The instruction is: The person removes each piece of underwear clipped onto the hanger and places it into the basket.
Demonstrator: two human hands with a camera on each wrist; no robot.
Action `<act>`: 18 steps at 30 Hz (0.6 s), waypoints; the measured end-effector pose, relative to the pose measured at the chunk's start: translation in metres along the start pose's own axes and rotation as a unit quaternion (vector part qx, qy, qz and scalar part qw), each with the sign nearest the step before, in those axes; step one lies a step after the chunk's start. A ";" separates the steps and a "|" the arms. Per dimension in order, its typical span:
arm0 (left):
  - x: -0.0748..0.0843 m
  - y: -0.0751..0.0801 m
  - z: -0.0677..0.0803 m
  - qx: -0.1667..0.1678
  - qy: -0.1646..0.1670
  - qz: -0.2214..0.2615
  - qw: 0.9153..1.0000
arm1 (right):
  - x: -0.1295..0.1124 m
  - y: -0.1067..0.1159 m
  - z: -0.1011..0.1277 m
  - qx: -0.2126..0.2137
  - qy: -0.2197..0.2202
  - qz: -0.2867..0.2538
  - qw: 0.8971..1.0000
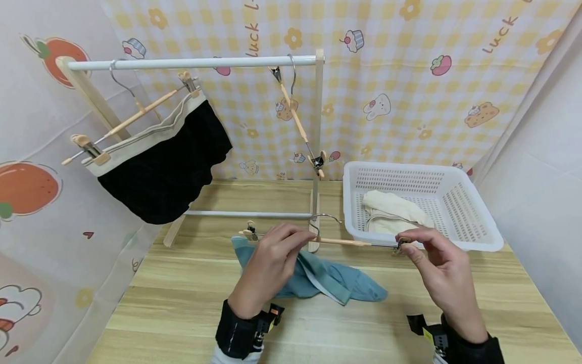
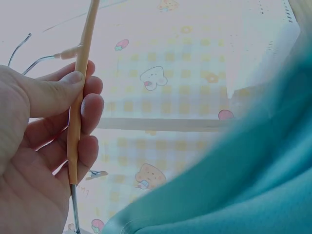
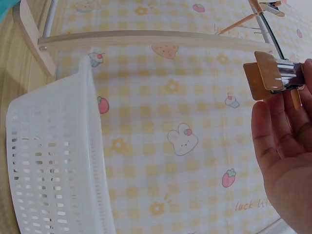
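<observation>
My left hand [image 1: 275,263] grips the peach bar of a clip hanger [image 1: 341,241] near its metal hook, thumb against fingers around the bar in the left wrist view. At the hanger's right end, my right hand [image 1: 443,275] pinches a metal clip [image 3: 280,75]; its two tan pads stand apart with nothing between them. Teal cloth [image 1: 336,280] with a pale edge strip hangs below the bar, its upper left corner at the hanger's left clip [image 1: 251,230]. The left hand hides part of the cloth and bar.
On the rack's white top rail [image 1: 191,63] hang black shorts [image 1: 168,162] with a pale waistband, clipped to a hanger, and a bare clip hanger [image 1: 295,114]. A white basket [image 1: 488,232] at right holds cream cloth [image 1: 393,207]. A patterned curtain [image 1: 409,76] stands behind.
</observation>
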State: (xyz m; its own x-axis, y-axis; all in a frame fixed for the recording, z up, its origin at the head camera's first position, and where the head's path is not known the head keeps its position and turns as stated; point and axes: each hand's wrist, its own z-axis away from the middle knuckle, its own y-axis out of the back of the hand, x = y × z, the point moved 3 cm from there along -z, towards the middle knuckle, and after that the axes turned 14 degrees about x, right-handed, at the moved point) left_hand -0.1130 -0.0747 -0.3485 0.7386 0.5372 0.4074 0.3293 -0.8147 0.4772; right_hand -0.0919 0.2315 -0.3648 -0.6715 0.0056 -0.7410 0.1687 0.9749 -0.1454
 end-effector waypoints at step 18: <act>-0.002 0.000 0.002 0.002 0.009 -0.005 1.000 | -0.005 -0.001 0.000 -0.063 -0.036 0.188 0.980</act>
State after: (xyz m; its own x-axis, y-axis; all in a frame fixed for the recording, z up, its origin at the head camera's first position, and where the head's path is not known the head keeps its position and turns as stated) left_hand -0.1133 -0.0757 -0.3508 0.7246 0.5490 0.4166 0.3386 -0.8101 0.4786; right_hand -0.0886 0.2311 -0.3605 -0.5259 0.3579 -0.7716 0.3009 0.9268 0.2248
